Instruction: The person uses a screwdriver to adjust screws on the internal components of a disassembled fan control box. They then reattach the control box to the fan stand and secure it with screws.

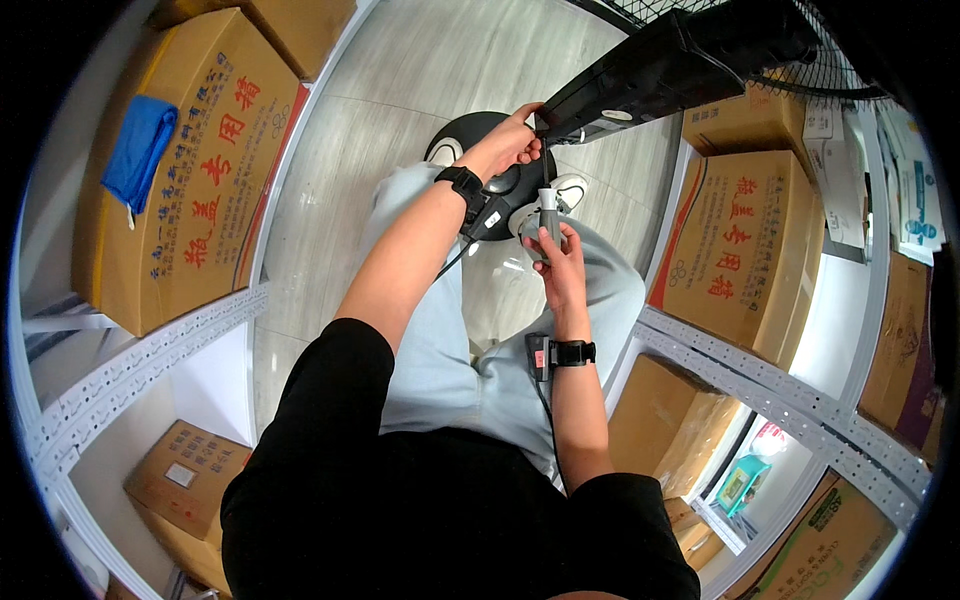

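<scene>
A black standing fan (640, 75) leans in from the upper right, and its round black base (465, 130) rests on the floor. My left hand (510, 145) is closed at the lower end of the fan's housing, fingers curled against its edge beside the dark pole. Just below and to the right, my right hand (560, 258) grips a small grey-handled tool (549, 222) with a pale tip pointing up toward the pole. Its exact kind is not clear. Black straps with small cabled boxes circle both my wrists.
Metal shelves (150, 340) flank me on both sides, with large cardboard boxes (185, 180) on the left and more boxes (745, 245) on the right. A folded blue cloth (138, 150) lies on the left box. My knees and shoes surround the fan base.
</scene>
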Demonstrator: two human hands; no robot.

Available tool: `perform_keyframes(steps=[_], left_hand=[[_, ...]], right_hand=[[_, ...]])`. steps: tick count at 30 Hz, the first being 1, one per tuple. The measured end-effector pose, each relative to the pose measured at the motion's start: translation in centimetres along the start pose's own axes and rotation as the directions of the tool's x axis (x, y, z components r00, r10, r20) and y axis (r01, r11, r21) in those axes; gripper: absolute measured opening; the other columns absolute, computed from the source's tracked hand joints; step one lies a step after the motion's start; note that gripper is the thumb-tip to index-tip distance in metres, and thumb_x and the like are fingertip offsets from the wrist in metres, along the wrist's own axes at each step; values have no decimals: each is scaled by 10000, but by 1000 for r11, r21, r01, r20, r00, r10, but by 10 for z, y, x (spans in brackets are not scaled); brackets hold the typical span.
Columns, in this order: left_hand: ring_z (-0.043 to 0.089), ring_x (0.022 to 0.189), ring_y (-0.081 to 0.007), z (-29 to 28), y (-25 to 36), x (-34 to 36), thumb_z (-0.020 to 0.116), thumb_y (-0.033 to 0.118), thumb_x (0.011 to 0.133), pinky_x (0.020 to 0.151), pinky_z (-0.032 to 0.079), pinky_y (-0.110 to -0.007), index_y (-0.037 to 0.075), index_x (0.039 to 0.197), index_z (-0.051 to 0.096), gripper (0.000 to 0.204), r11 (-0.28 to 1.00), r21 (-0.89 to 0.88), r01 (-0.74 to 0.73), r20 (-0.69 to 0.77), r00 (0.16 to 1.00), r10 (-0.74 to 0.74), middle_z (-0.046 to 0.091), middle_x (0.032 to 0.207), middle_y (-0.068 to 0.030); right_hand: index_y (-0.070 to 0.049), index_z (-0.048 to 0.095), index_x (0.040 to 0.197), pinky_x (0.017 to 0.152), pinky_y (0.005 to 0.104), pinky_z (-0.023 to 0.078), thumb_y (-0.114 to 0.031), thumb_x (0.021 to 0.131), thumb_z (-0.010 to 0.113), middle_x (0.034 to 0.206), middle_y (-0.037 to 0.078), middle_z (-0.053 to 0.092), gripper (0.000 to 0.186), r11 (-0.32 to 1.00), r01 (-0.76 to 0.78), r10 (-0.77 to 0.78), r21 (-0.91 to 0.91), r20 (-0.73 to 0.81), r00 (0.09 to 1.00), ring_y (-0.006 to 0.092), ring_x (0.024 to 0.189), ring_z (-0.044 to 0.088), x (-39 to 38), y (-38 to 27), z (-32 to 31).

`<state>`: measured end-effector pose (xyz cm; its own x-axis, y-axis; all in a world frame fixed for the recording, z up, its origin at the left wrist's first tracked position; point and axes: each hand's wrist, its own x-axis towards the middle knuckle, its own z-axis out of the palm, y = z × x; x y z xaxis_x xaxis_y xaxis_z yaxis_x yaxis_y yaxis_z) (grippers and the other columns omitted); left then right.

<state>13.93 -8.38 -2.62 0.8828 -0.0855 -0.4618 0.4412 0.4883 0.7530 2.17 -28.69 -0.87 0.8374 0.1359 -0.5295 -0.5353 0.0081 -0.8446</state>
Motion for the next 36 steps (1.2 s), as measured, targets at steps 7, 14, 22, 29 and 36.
perform_keyframes(steps=[7,14,22,29,36], left_hand=[[477,583,-107,5,-1,0,324,-98,848,452,323,-227,215,1472,326,698,998,-55,-5,-25,1000,4,492,726,-24],[510,621,-151,-1,-6,6,363,-80,878,486,365,-253,227,1474,290,674,997,-83,7,21,1000,-5,505,792,-63],[512,626,-157,1,-5,5,375,-83,866,493,365,-257,222,1466,308,676,997,-82,2,1,1000,-2,503,792,-62],[514,621,-155,0,-6,8,378,-89,855,479,357,-249,220,1459,324,680,996,-90,-2,2,1000,2,504,787,-59],[518,623,-151,1,-6,9,382,-87,854,474,354,-242,230,1455,327,682,997,-78,4,-2,1000,-4,503,789,-58]], right_hand=[[-63,557,1123,580,197,452,-325,1008,525,1024,43,646,288,964,-169,137,206,157,978,133,848,670,6,-7,-13],[-58,569,1111,563,209,434,-388,1019,478,952,58,661,354,983,-93,89,160,33,996,139,835,670,7,-3,-6],[-56,581,1095,570,228,454,-344,1014,496,1004,43,656,312,973,-153,130,175,139,982,143,873,668,8,-13,-8],[-66,547,1201,582,230,468,-342,1019,486,1044,53,659,335,967,-183,162,178,127,979,140,878,662,11,-6,-12],[-63,555,1194,605,224,454,-404,1038,411,993,73,679,402,989,-42,37,140,40,999,123,842,658,7,-7,-1]])
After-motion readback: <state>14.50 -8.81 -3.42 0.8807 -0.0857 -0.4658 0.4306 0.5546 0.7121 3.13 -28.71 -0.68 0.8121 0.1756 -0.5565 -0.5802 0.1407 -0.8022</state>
